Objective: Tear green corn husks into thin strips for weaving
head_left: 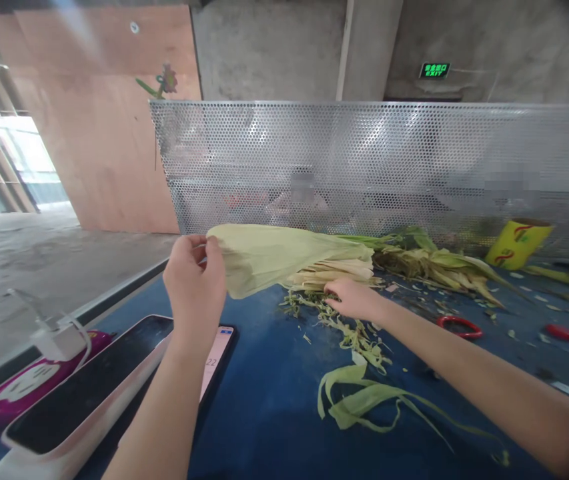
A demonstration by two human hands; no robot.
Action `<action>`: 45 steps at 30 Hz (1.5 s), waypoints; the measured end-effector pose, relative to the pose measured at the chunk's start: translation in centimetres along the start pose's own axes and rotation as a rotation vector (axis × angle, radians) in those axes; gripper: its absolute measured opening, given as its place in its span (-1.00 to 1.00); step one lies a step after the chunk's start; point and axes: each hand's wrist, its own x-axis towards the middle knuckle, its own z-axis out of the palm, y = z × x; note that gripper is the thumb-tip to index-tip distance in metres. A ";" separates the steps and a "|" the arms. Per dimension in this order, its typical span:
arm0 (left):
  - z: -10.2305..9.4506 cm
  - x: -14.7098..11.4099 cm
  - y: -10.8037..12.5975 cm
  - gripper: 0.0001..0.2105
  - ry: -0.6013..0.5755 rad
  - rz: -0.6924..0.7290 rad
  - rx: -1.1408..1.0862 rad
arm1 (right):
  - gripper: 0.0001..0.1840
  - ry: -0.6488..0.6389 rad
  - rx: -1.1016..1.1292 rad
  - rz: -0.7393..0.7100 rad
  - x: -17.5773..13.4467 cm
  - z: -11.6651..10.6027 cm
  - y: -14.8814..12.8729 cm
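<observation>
My left hand (197, 273) is closed, thumb and fingers pinching the left end of a broad pale-green corn husk (259, 257). The husk is held up off the table and reaches right, over a stack of cream husk strips (337, 272). My right hand (351, 300) is at the lower edge of this stack with its fingers curled in; what they grip, if anything, is too small to make out. Below lie shredded husk bits (359, 337) and a long curled green husk strip (359, 403).
A blue table (269, 380) carries a phone (219, 353), a long dark-topped device (89, 387), and a magenta case with charger (59, 340) at left. Rightward are loose husks (429, 270), a yellow roll (519, 245) and red scissor handles (459, 327). A perforated metal panel (364, 147) stands behind.
</observation>
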 end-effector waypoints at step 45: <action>-0.1 0.5 0.8 -0.77 0.047 -0.052 0.093 | -0.69 -0.020 0.163 0.231 -0.2 -2.2 3.0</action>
